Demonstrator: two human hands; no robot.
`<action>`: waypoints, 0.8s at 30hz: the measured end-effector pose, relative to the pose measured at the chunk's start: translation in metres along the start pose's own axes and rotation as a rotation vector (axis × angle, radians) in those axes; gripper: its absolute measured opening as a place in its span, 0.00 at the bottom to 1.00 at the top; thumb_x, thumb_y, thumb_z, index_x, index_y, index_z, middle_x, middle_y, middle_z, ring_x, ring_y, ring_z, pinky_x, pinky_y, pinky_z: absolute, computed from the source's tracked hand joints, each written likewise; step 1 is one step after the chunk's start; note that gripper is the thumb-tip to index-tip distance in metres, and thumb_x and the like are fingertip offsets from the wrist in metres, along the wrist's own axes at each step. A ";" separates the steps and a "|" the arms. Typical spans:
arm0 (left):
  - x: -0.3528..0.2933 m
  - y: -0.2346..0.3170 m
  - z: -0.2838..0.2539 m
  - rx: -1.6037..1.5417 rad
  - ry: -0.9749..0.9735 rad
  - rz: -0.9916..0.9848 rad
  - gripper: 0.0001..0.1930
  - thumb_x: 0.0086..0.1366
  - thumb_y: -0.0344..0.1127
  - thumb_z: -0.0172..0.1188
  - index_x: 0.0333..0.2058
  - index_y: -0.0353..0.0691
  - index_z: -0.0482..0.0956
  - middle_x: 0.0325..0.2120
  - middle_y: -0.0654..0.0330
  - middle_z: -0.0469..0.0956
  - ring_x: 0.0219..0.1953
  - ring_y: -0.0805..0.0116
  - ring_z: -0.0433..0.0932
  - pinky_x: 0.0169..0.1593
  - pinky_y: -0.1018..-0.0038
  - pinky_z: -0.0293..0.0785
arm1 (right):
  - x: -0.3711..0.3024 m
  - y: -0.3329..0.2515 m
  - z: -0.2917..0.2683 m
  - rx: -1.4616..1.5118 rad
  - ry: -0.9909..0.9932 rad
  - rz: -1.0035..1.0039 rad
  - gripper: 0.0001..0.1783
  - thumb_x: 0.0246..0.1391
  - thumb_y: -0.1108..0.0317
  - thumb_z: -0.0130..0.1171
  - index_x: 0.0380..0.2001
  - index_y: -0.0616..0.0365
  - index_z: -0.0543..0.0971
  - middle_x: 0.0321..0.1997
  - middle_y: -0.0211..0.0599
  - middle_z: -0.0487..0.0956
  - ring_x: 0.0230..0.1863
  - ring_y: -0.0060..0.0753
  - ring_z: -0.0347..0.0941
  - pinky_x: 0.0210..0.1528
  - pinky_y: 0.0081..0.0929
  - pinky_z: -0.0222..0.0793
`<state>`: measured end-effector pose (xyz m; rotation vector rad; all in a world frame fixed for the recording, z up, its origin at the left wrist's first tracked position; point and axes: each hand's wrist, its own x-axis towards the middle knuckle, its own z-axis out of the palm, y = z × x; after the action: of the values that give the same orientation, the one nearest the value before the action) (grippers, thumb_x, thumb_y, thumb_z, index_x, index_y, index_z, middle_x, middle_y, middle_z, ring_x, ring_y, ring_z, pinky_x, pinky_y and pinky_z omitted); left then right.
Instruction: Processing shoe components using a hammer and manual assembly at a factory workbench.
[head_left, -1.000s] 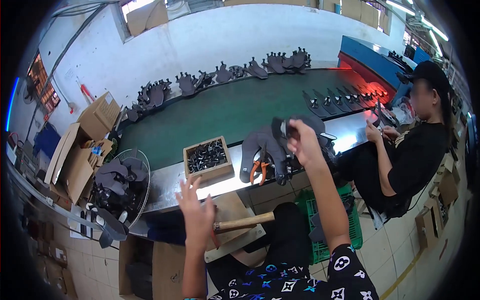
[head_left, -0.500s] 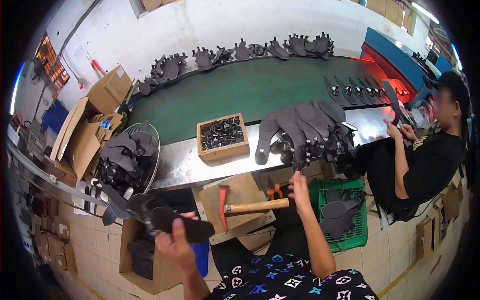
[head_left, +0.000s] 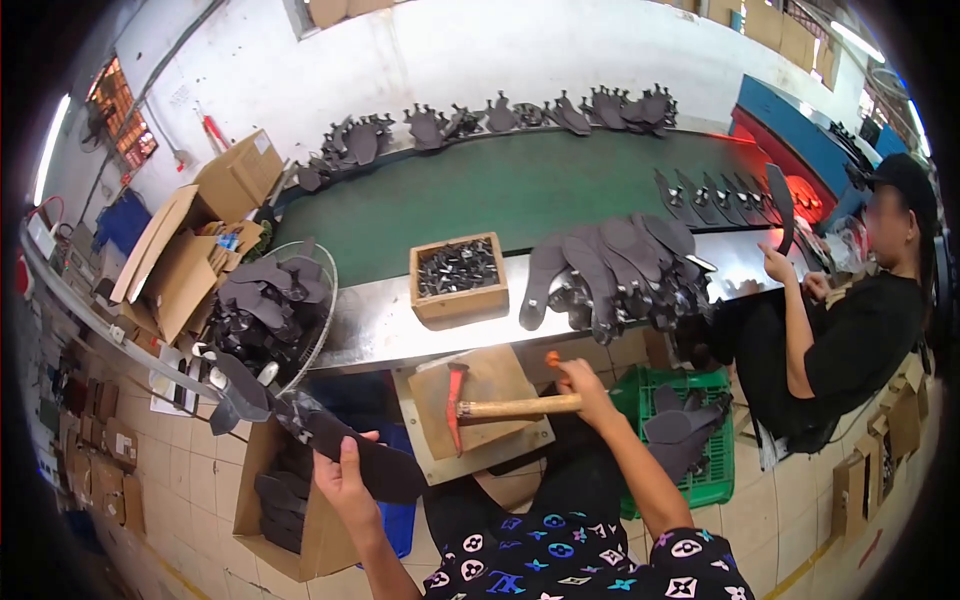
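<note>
My left hand [head_left: 345,485] is closed around a dark grey sandal sole [head_left: 375,465], held up left of the work block, its far end pointing toward the pile on the left. My right hand [head_left: 588,392] is closed on an orange-handled tool [head_left: 552,358] beside the block; only a bit of orange shows past the fingers, so its kind is hidden. A hammer [head_left: 515,407] with red head and wooden handle lies on the board-topped block [head_left: 490,375], its handle end close below my right hand.
A wooden box [head_left: 460,308] of small black parts stands on the metal bench edge [head_left: 375,335] before a green conveyor belt [head_left: 400,205]. Soles are heaped right of it [head_left: 620,260]. A wire basket [head_left: 330,330], green crate [head_left: 715,480] and carton [head_left: 335,540] surround me. A co-worker [head_left: 840,310] sits right.
My right hand has moved from beside the sole heap down toward me and closed on the orange-handled tool. My left hand still holds the sole, now steadier.
</note>
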<state>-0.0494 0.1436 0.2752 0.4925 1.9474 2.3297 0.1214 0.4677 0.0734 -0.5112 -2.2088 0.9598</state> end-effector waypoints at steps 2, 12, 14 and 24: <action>-0.002 -0.001 0.000 0.014 -0.042 -0.004 0.11 0.73 0.36 0.55 0.46 0.34 0.72 0.33 0.52 0.82 0.30 0.69 0.81 0.37 0.74 0.79 | -0.003 -0.021 -0.021 0.046 0.070 0.006 0.09 0.55 0.77 0.61 0.40 0.63 0.76 0.33 0.41 0.80 0.34 0.40 0.80 0.37 0.31 0.75; 0.000 -0.013 0.028 -0.192 -0.227 -0.161 0.19 0.70 0.27 0.55 0.57 0.33 0.65 0.46 0.53 0.77 0.45 0.71 0.77 0.49 0.74 0.74 | 0.216 -0.098 -0.073 -0.142 -0.395 0.448 0.26 0.62 0.53 0.57 0.23 0.69 0.79 0.15 0.43 0.79 0.13 0.32 0.75 0.17 0.29 0.69; -0.001 -0.015 0.033 -0.240 -0.217 -0.211 0.37 0.64 0.18 0.57 0.69 0.34 0.49 0.59 0.50 0.67 0.56 0.66 0.71 0.59 0.72 0.69 | 0.225 -0.115 -0.063 -0.511 -0.520 0.382 0.24 0.62 0.52 0.58 0.26 0.66 0.81 0.19 0.48 0.80 0.21 0.48 0.78 0.26 0.40 0.74; 0.017 -0.024 0.060 -0.398 -0.279 -0.292 0.41 0.64 0.21 0.59 0.71 0.41 0.46 0.59 0.50 0.67 0.60 0.64 0.69 0.64 0.69 0.64 | 0.001 -0.131 -0.035 -0.505 -0.491 0.065 0.50 0.40 0.64 0.74 0.67 0.48 0.60 0.54 0.52 0.76 0.41 0.50 0.80 0.37 0.39 0.77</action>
<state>-0.0519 0.2093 0.2639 0.4339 1.2944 2.2338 0.1342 0.4002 0.1906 -0.6230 -2.9194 0.5888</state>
